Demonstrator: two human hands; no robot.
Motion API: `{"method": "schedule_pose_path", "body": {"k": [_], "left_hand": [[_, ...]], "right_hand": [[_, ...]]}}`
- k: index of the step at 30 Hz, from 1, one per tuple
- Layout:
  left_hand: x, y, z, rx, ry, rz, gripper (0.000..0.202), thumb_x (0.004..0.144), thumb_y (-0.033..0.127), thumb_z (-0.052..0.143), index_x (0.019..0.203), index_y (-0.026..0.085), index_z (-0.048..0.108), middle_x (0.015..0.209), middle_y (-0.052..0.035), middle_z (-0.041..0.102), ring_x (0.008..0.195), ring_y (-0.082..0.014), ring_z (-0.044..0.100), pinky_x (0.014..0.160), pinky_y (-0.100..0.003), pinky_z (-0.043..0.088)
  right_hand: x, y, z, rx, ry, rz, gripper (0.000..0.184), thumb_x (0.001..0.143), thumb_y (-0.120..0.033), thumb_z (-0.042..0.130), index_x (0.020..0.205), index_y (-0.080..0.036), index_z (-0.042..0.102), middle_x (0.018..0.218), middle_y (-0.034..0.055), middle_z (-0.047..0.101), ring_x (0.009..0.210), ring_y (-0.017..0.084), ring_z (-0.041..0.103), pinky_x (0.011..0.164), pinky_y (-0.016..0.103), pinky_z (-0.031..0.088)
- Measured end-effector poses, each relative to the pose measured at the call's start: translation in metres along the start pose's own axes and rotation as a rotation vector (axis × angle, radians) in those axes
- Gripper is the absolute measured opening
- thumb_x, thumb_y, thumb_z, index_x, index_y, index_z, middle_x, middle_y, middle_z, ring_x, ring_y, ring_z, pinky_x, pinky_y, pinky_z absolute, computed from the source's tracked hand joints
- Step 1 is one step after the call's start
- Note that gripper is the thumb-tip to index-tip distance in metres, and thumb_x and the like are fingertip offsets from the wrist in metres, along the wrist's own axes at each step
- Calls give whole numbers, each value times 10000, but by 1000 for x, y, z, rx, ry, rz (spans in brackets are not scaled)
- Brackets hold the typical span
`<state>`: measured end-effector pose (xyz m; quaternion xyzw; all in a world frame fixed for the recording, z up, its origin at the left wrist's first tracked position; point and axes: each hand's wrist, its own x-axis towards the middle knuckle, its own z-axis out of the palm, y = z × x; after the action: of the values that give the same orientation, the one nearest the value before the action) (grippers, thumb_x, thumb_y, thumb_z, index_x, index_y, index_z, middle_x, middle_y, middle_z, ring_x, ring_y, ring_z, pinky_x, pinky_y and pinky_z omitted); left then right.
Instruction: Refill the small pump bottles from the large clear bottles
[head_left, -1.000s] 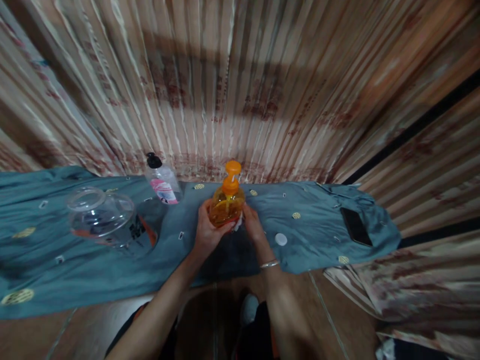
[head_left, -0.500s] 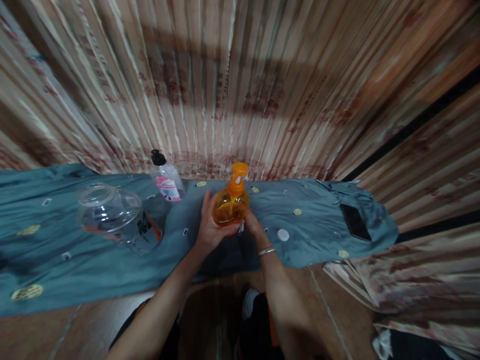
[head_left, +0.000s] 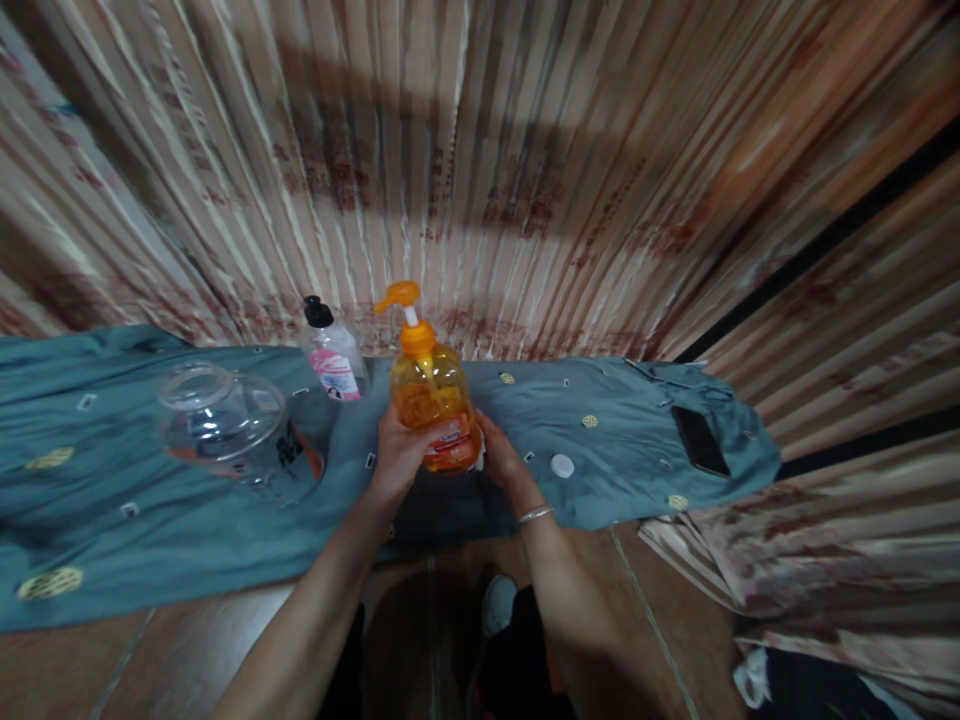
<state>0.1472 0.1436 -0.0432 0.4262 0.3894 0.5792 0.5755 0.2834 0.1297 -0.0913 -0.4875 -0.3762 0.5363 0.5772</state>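
My left hand (head_left: 399, 455) is wrapped round the lower left side of a soap pump bottle (head_left: 435, 395). The bottle is clear, with orange liquid inside, a red-orange label low on its front and an orange pump on top. It is tilted, with the pump leaning left and its nozzle pointing left. My right hand (head_left: 499, 455) is closed at the bottle's lower right side. A bit of crumpled white tissue or cloth (head_left: 480, 457) shows between those fingers and the bottle; most of it is hidden.
A teal patterned cloth (head_left: 615, 480) covers the narrow table. On it are a large clear plastic jar (head_left: 217, 425), a clear bottle with black cap and pink label (head_left: 334, 365), a round white cap (head_left: 562, 466) and a black phone (head_left: 700, 440). A pleated curtain (head_left: 480, 180) hangs behind.
The pump bottle has turned and tipped: its pump has swung to the left and its label now shows. My left hand has shifted slightly left and down with it.
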Motion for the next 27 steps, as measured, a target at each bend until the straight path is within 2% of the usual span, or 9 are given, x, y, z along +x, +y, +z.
{"method": "schedule_pose_path", "body": {"k": [4, 8, 12, 15, 20, 23, 27], "left_hand": [[1, 14, -4, -47, 62, 16, 609, 432, 284, 912, 968, 175, 645, 925, -53, 762, 808, -239, 731, 804, -426, 593], [2, 21, -10, -59, 102, 26, 596, 399, 257, 920, 923, 171, 650, 890, -38, 761, 768, -221, 726, 755, -385, 592], [5, 24, -16, -69, 137, 39, 555, 404, 219, 912, 896, 178, 658, 847, -12, 759, 727, -206, 723, 729, -362, 587], [5, 25, -18, -84, 142, 52, 544, 394, 193, 910, 878, 185, 662, 811, 8, 755, 705, -185, 717, 712, -324, 581], [-5, 26, -16, -114, 56, 20, 505, 404, 176, 908, 856, 174, 684, 821, -13, 772, 704, -188, 719, 696, -318, 595], [-12, 28, -12, -151, 22, -9, 498, 390, 154, 902, 841, 172, 692, 802, -3, 773, 698, -181, 718, 704, -310, 593], [-14, 33, -10, -207, 38, -40, 431, 406, 161, 885, 789, 172, 686, 743, 11, 759, 654, -171, 709, 691, -311, 591]], "right_hand": [[-14, -8, 16, 296, -49, 269, 453, 996, -472, 286, 998, -223, 665, 952, 27, 773, 926, 214, 729, 866, 421, 579], [-32, -8, 29, 468, -53, 379, 505, 1021, -456, 220, 987, -237, 673, 951, 26, 773, 894, 191, 730, 841, 393, 588], [-44, 4, 41, 423, -101, 356, 476, 1013, -484, 252, 1041, -241, 659, 1070, 49, 757, 961, 209, 722, 889, 421, 577], [-43, 9, 45, 413, -75, 307, 429, 1009, -476, 292, 1051, -240, 648, 1115, 49, 744, 986, 199, 716, 934, 413, 564], [-30, -5, 37, 603, 55, 262, 426, 1025, -399, 282, 960, -233, 669, 949, 1, 768, 926, 145, 718, 957, 315, 547], [-29, -11, 32, 715, 18, 309, 444, 1021, -407, 290, 1003, -197, 681, 920, 23, 776, 928, 169, 717, 940, 329, 555], [-37, -4, 36, 793, -16, 380, 458, 1011, -435, 296, 1059, -175, 671, 911, 45, 775, 930, 205, 716, 900, 382, 577]]}}
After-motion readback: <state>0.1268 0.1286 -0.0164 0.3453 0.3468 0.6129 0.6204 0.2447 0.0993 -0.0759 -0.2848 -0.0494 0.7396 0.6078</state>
